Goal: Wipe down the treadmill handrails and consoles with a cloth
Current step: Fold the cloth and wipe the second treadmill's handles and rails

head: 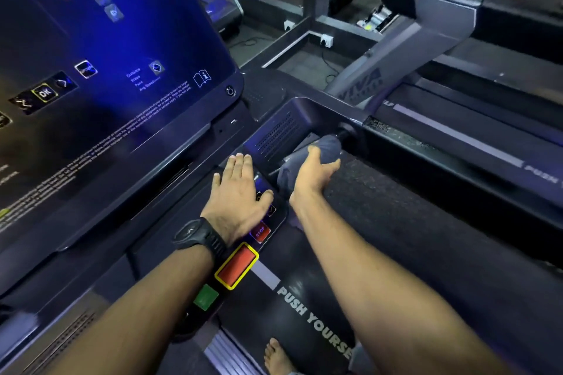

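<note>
Cloth point(307, 161) sits gripped in your right hand point(313, 173) on the handrail; your left hand point(237, 195) lies flat, fingers spread, on the console point(170, 222) beside it.

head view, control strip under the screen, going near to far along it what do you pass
green button → big red button with the yellow edge → small red stop button → left hand lying flat on the panel → vented grille
</note>
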